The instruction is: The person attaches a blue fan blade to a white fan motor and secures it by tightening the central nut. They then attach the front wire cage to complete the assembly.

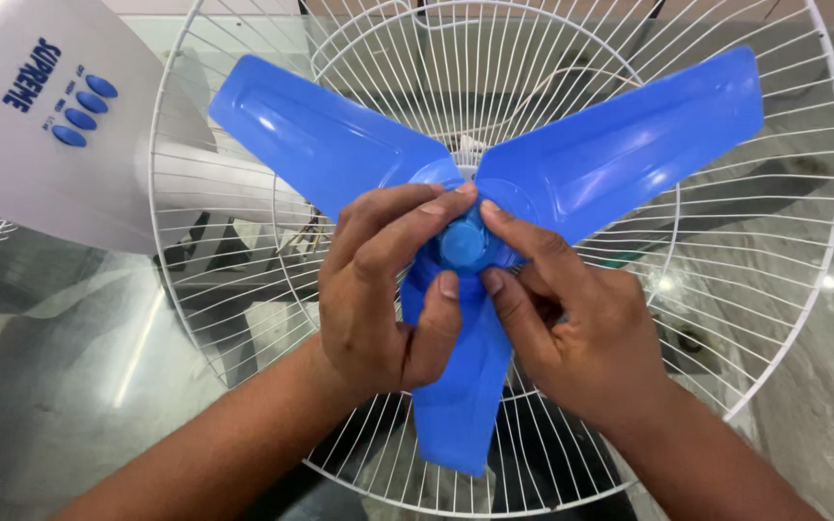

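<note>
Both hands meet at the middle of a blue three-bladed fan blade (494, 183) that lies inside a round white wire guard (774, 289). The left hand (378, 289) pinches the small blue hub cap (462, 246) at the blade's centre — thumb below it, forefinger curled over the top, a narrow grip closed on the cap. The right hand (576, 328) presses in from the other side, its thumb and forefinger tips touching the cap's rim, its grip likewise tight on the cap. One blade points down between the wrists; the other two spread up left and up right. The guard rests over a glossy glass worktop (60, 367). At upper left sits the fan's pale grey base (21, 164) with four blue oval buttons (84, 111) — just beside the guard's rim.
</note>
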